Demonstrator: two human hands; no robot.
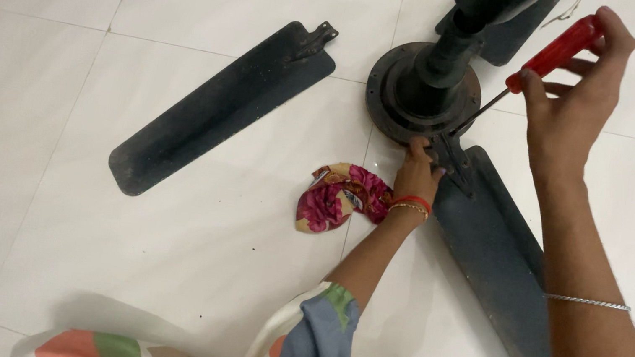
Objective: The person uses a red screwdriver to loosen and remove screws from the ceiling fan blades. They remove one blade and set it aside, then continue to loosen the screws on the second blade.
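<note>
1. The right hand (572,100) is closed around the red handle of a screwdriver (554,50), thumb and fingers wrapped near its top; the thin shaft slants down to the blade bracket.
2. The left hand (418,173) presses its fingertips on the metal bracket (450,153) where the fan blade (493,249) meets the round motor hub (399,90); fingers bent, holding nothing.
3. The blade looks stiff, thin and dusty, probably light but long and awkward; best held near the bracket end.
4. The hub seems heavy and steady on the tiled floor (22,115).
5. A loose blade (218,112) lies apart to the left; a crumpled cloth (340,195) sits just beside the left wrist.
</note>
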